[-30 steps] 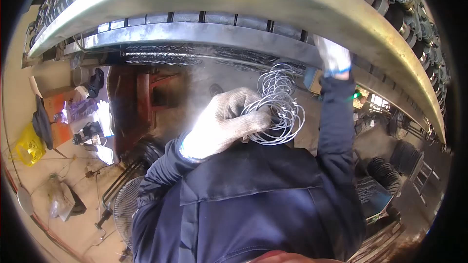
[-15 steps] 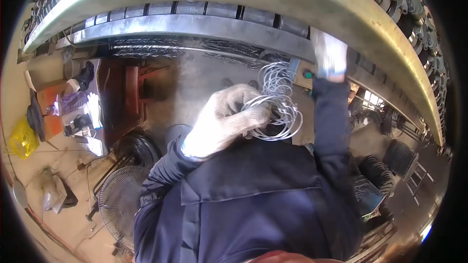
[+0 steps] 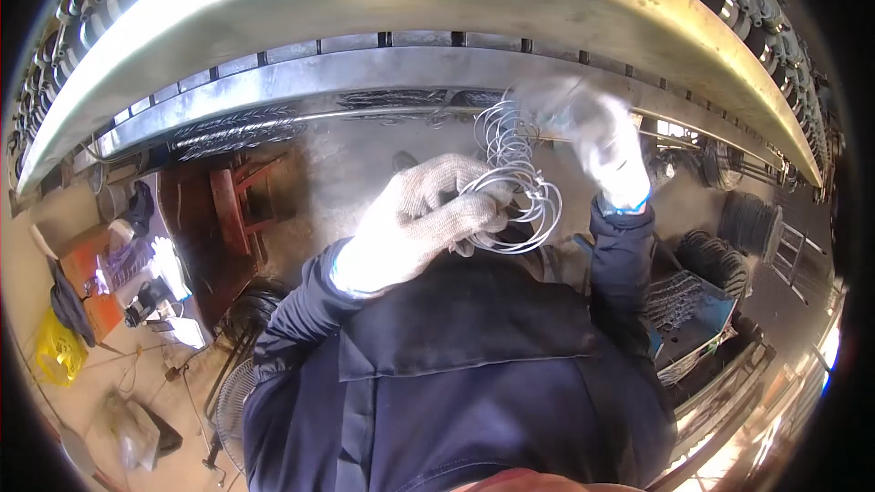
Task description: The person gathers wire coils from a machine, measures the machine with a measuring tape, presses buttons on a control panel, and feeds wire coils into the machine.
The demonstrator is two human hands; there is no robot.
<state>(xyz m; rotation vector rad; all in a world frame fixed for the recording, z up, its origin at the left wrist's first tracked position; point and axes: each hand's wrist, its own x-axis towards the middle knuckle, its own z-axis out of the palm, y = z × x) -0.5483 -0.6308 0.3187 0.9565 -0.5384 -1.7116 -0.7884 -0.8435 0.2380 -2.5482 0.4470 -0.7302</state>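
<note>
My left hand (image 3: pixel 447 200), in a pale knitted glove, is closed around a bunch of thin wire rings (image 3: pixel 536 210). The rings spill out past the fingers, and a loose chain of them reaches up to the machine's lower rail. My right hand (image 3: pixel 597 132), gloved too, is just right of the top end of that chain, under the rail. Motion smears its fingers, so I cannot see whether they touch a ring or hold anything.
A curved metal beam (image 3: pixel 383 0) and a lower rail (image 3: pixel 301 73) cross in front of me. At left are a dark red bench (image 3: pixel 196 246), a fan (image 3: pixel 235 405) and a yellow bag (image 3: pixel 61 351). Wire coils (image 3: pixel 711 260) and a blue crate (image 3: pixel 720 310) stand at right.
My right hand has come down from over the rail to beside the chain of rings. My left hand still grips the rings in nearly the same place. The view has shifted slightly.
</note>
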